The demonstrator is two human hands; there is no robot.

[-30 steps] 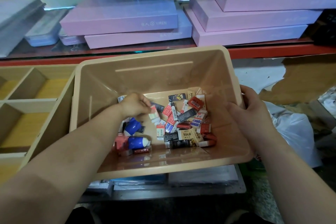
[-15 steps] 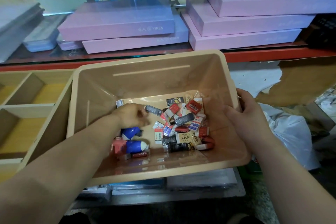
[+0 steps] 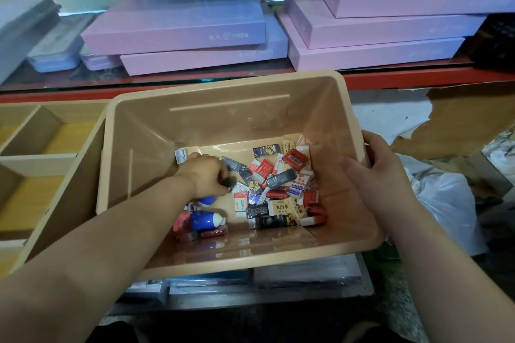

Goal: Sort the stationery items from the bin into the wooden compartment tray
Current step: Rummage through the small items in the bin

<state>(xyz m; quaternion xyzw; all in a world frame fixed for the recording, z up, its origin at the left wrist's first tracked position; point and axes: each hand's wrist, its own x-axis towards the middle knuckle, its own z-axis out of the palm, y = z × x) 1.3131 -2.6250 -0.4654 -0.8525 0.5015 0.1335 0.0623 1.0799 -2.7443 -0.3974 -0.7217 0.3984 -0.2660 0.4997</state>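
- head view: a person's left hand (image 3: 207, 175) reaches into the beige bin (image 3: 211, 122), fingers curled round a small dark item (image 3: 229, 183). the fingers hide most of it, so its kind cannot be told.
- the right hand (image 3: 373, 172) grasps the bin's right rim, thumb inside the wall and fingers over the outside, as if to steady it.
- risk: the hold on the small, smooth piece looks shallow. it could slip on the lift and drop back into the heap, or fall between bin and tray on the way across.
- risk: the bin appears to rest on wrapped packs (image 3: 306, 273) rather than flat on the desk. if the right hand let go while the left arm pressed on the near wall, the bin might tip or slide.
- risk: many pieces share red, white and black wrappers, so one could easily go into the wrong compartment.
- in the bin: a loose heap of wrapped erasers (image 3: 278, 184) lies just right of the left hand, many overlapping. two blue-and-white pieces (image 3: 204, 220) lie just below that hand, toward the person, one partly under the wrist. a small white piece (image 3: 180, 154) sits just beyond the knuckles.
- the wooden compartment tray (image 3: 41, 157) lies to the left of the left hand, close against the bin's left wall. no stationery shows in the compartments in view.
- beyond both hands, flat pink boxes (image 3: 178, 22) are stacked on a shelf.
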